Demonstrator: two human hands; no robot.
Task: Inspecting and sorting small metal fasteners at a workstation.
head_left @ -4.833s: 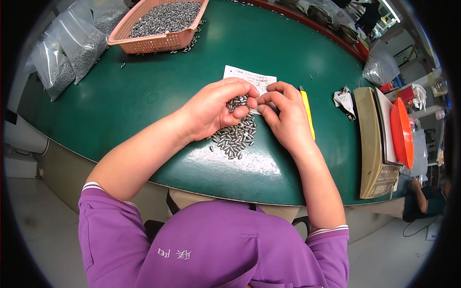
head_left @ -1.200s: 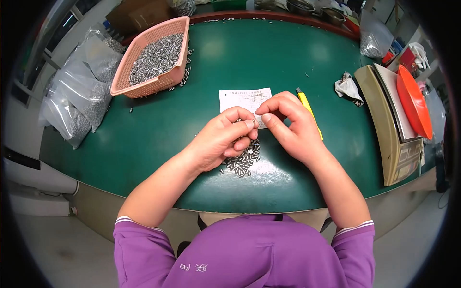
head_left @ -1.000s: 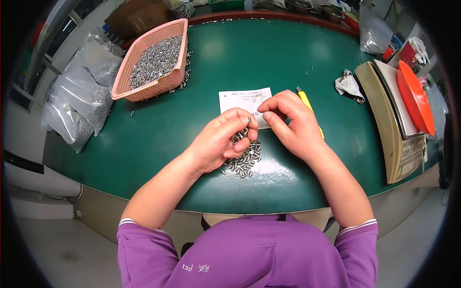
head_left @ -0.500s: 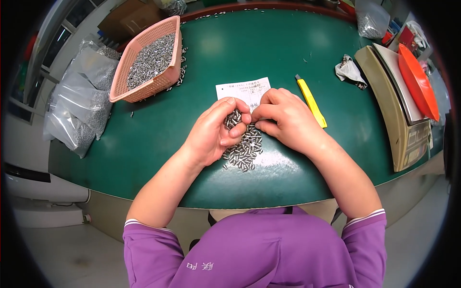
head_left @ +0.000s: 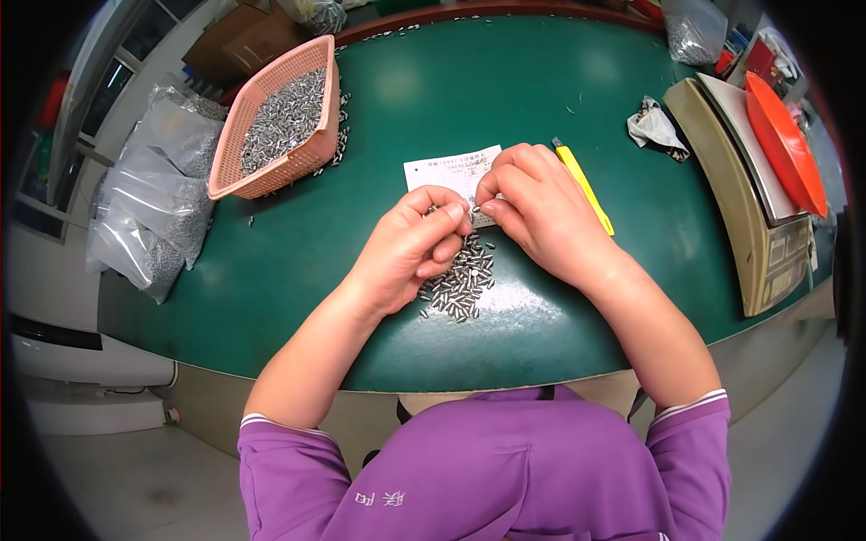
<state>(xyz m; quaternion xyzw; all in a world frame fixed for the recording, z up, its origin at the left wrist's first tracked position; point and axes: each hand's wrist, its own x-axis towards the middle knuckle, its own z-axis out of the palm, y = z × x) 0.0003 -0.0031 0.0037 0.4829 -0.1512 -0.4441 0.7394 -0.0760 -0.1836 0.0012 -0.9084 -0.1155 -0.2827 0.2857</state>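
Note:
My left hand (head_left: 408, 242) is half curled above the table, its thumb bent across toward the index finger. A few small silver metal pins show at its curled fingers; the rest of the palm is hidden. Close beside its fingertips, my right hand (head_left: 541, 212) pinches one small metal pin (head_left: 476, 209) between thumb and index finger. Below both hands lies a loose pile of the same pins (head_left: 462, 287), partly covered by my left hand. A white printed card (head_left: 431, 172) lies flat behind the hands, partly hidden by them.
A yellow utility knife (head_left: 586, 191) lies right of my right hand. A pink basket (head_left: 271, 169) of metal pins stands at the left, beside filled plastic bags (head_left: 167, 203). At the right are a scale (head_left: 726, 194) with an orange-red tray (head_left: 783, 144) and a crumpled cloth (head_left: 656, 131).
My left thumb has closed over the pins that showed in the palm. A single pin now shows at my right fingertips, which have shifted slightly. The pile looks the same.

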